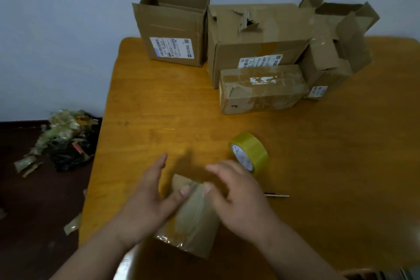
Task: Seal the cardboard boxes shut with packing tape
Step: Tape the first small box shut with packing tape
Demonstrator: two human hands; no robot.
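Observation:
A small cardboard box (195, 218) with shiny clear tape along its top lies at the near edge of the wooden table (341, 166), between my hands. My left hand (147, 198) rests against the box's left side, fingers straight and thumb pressing on the taped top. From the right, my right hand (238, 195) presses its thumb on the same strip, its fingers loosely extended and blurred. A roll of yellowish packing tape (252, 150) stands on edge just behind my right hand, held by neither hand.
At the back of the table stand an open-topped box (172, 29), a large torn box (256, 36), a taped oblong box (261, 88) and a ragged open box (336, 52). A thin stick-like tool (277, 195) lies right of my hand. Tape scraps (66, 138) litter the floor at left.

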